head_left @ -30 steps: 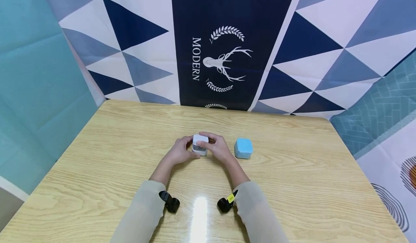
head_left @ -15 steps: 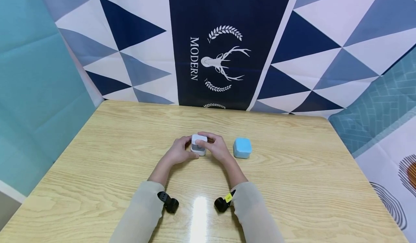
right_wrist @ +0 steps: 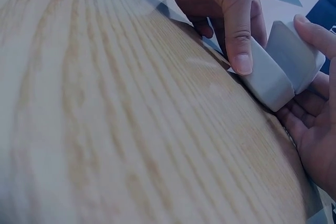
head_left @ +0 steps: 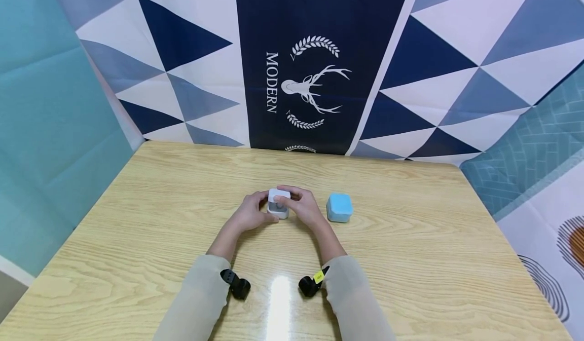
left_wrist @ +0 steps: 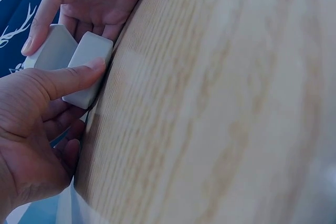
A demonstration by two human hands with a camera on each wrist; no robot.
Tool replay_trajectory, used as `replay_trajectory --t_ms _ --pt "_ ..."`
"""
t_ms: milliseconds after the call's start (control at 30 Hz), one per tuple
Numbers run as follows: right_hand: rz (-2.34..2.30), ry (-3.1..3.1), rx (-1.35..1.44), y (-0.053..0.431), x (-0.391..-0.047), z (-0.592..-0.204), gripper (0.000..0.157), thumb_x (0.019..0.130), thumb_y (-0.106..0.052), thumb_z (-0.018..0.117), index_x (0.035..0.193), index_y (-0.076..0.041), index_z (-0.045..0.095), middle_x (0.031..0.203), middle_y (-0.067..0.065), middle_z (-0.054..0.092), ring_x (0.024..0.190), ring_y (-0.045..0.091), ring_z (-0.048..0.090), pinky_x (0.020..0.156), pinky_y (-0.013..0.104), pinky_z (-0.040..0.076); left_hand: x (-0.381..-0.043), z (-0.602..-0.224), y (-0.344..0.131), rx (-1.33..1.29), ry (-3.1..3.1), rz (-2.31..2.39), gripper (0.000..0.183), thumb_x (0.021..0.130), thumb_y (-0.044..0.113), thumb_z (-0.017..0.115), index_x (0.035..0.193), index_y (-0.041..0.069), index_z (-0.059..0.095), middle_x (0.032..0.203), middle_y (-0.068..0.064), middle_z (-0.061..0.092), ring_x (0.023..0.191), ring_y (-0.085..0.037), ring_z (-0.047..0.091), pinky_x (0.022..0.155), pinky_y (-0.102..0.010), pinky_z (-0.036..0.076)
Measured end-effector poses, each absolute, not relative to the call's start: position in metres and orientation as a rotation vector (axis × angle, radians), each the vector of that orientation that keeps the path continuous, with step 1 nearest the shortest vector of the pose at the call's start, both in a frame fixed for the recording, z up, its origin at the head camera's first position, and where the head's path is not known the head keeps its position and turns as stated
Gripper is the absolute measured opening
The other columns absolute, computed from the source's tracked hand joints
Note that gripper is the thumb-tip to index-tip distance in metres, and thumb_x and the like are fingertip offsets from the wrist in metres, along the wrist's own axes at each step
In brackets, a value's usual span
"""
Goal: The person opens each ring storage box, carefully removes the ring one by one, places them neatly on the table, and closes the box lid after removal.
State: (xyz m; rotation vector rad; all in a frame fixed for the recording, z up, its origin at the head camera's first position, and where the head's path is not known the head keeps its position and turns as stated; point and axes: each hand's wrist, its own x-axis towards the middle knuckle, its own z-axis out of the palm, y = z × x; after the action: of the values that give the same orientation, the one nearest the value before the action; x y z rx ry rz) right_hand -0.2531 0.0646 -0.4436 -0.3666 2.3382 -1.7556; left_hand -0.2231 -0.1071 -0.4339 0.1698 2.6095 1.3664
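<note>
A small white rounded box (head_left: 279, 192) with a lid stands on the table, held between both hands. Its lid (right_wrist: 294, 51) is tilted up from the base (right_wrist: 266, 80), the two parts meeting along one edge. The left hand (head_left: 252, 215) grips the base, its thumb pressed on the outer face in both wrist views. On the other side, the right hand (head_left: 304, 208) holds the lid, thumb at its free edge and fingers behind the box. What lies inside the box cannot be made out. A light blue rounded cube (head_left: 339, 207) stands just right of the right hand.
The wood-grain table (head_left: 182, 179) extends widely around the hands. A patterned cloth (head_left: 205, 62) hangs behind its far edge, with a teal cloth (head_left: 59, 118) at the left. A black wrist camera (head_left: 239, 286) sits at each sleeve.
The gap between the white box's lid and base looks slightly wider. Both hands keep their grip in nearly the same place; the head view has shifted a little. The blue cube stays put.
</note>
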Motion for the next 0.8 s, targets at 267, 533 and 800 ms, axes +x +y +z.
replay_trajectory --t_ms 267,533,800 --pt "-1.767 2.328 -0.356 0.0645 -0.2532 -0.4436 0.041 0.087 -0.029 0.067 0.124 -0.013 0.062 0.124 0.007 0.062 0.112 0.02 0.058 0.095 0.037 0.047 -0.2225 -0.4327 -0.1064 0.17 2.611 1.365 0.071 0.077 0.016 0.077 0.138 0.003 0.044 0.137 -0.015 0.049 0.132 -0.029 0.04 0.11 -0.042 0.034" --pt "-1.767 2.333 -0.338 0.0643 -0.2538 -0.444 0.039 0.087 -0.031 0.066 0.122 -0.014 0.063 0.123 0.006 0.063 0.11 0.018 0.058 0.093 0.034 0.047 -0.2227 -0.433 -0.1059 0.182 2.607 1.379 0.071 0.076 0.015 0.078 0.138 0.002 0.044 0.137 -0.016 0.049 0.131 -0.03 0.042 0.109 -0.041 0.036" --pt "-1.766 2.296 -0.312 0.0642 -0.2551 -0.4433 0.042 0.086 -0.038 0.065 0.122 -0.016 0.063 0.125 0.004 0.062 0.116 0.017 0.053 0.096 0.033 0.042 -0.2231 -0.4329 -0.1067 0.166 2.604 1.374 0.072 0.076 0.016 0.078 0.138 0.003 0.044 0.138 -0.016 0.048 0.132 -0.029 0.041 0.11 -0.041 0.035"
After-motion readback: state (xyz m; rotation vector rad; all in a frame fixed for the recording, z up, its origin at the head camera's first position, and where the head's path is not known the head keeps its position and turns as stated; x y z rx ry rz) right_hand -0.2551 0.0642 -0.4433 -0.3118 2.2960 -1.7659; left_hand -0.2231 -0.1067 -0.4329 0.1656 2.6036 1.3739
